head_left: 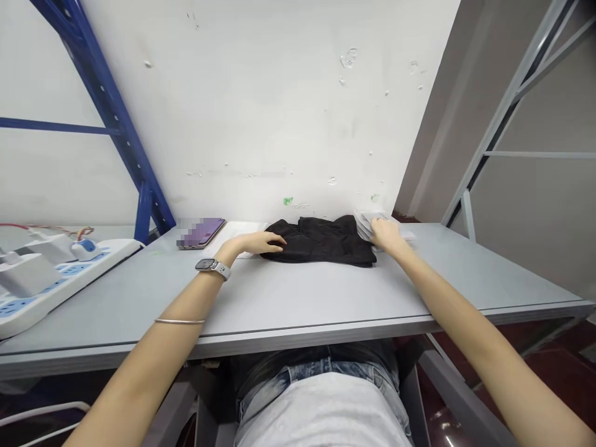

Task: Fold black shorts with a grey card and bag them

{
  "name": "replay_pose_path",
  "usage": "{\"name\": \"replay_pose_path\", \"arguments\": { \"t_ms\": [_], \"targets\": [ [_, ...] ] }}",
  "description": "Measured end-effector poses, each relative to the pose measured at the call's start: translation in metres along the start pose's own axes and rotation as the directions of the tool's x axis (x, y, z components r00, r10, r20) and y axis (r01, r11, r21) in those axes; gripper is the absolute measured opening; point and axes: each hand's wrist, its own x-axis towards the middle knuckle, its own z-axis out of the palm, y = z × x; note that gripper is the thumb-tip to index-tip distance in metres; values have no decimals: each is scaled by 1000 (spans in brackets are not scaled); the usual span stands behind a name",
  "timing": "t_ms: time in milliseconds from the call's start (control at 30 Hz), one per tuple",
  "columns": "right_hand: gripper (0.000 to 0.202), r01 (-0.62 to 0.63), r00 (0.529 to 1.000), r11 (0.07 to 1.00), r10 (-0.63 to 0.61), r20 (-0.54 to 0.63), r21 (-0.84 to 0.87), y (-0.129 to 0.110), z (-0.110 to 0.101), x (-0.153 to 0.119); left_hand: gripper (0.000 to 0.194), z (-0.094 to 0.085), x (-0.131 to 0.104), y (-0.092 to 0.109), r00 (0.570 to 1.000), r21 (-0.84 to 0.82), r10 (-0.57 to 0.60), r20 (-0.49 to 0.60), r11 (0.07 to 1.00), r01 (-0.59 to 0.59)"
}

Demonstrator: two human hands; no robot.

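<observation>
A scuffed white wall (279,93) rises behind a grey table (288,295).

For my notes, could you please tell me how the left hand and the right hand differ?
The left hand lies open on the black cloth; the right hand is curled at the white stack. The left hand's wrist bears a watch; the right hand's is bare. Both hands are ungloved.
</observation>
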Motion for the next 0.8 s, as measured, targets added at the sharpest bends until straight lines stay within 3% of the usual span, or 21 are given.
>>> {"name": "replay_pose_path", "arguments": {
  "t_ms": [200,300,367,433,533,600,667,800],
  "targets": [
    [28,-155,961,987,162,-225,51,17,-4,3,48,2,-1,0,996,-3,-10,-88,1000,10],
    [30,-231,894,963,267,-360,141,19,-24,2,55,5,2,2,961,-21,-32,-273,999,27],
    [30,-217,852,955,286,-439,201,9,-40,1,65,7,5,4,885,-26,-69,-461,998,65],
    [30,-138,837,963,239,-493,232,-12,-52,2,76,8,9,6,772,-32,-96,-629,995,98],
    [34,114,856,976,-3,-516,184,-56,-54,1,92,8,11,10,632,-34,-97,-769,993,112],
    [36,349,829,933,-261,-495,92,-85,-44,-3,98,9,9,12,596,-30,-114,-795,988,149],
    [34,488,795,872,-434,-423,23,-105,-30,-9,99,11,8,14,616,-11,-134,-776,980,199],
    [25,584,778,812,-566,-274,-20,-112,-11,-22,77,17,7,17,773,82,-108,-625,976,202]
  ]
}}
